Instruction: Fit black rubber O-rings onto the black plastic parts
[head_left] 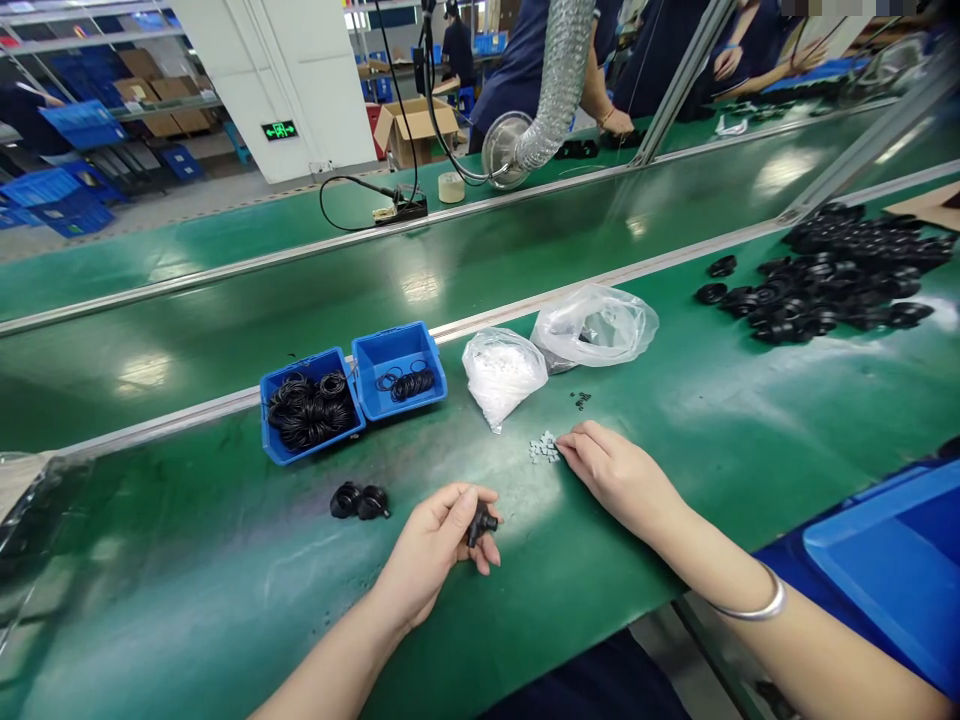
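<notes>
My left hand is closed around a small black plastic fitting with a short round stub, held above the green table. At the edge of a small pile of pale grey-white pieces, my right hand has its thumb and fingers pinched together; what lies between the tips is too small to make out. Just beyond that pile are several tiny black parts. Two round black parts lie side by side on the table, left of my left hand.
Blue bins hold black rubber rings: a fuller bin and another bin. A bag of white pieces and an open clear bag stand behind the piles. Black parts are heaped right; a blue crate is near. Co-workers stand opposite.
</notes>
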